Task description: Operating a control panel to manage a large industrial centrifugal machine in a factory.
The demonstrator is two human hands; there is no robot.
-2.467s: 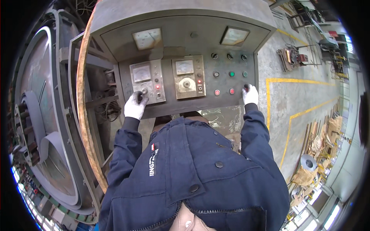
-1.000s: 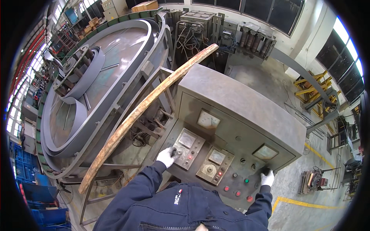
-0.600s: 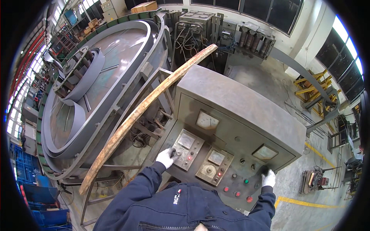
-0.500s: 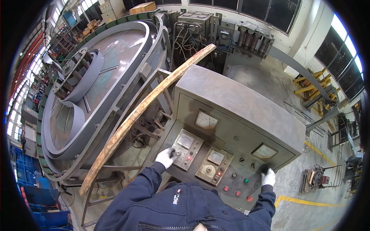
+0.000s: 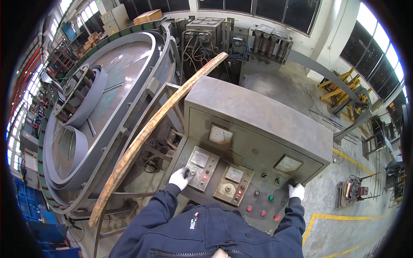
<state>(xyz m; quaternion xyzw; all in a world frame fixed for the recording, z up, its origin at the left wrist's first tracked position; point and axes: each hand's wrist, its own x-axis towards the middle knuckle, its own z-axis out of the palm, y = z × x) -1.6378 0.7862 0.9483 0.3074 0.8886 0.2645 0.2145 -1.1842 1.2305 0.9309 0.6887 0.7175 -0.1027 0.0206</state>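
Left hand (image 5: 179, 178) is resting bent fingers at a knob (image 5: 193, 172), a meter (image 5: 199, 160) lying beyond them (grip unclear); light turning is probably suiting it; right hand (image 5: 297, 191) isn't showing its grip.

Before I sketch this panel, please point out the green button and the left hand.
Green button (image 5: 271, 198): head view, middle of its cap.
Left hand (image 5: 178, 179): head view, middle of the white glove.

navy jacket (image 5: 211, 230) | white chest lettering (image 5: 193, 223) | white gloves (image 5: 178, 179), darkened fingertips (image 5: 187, 173)
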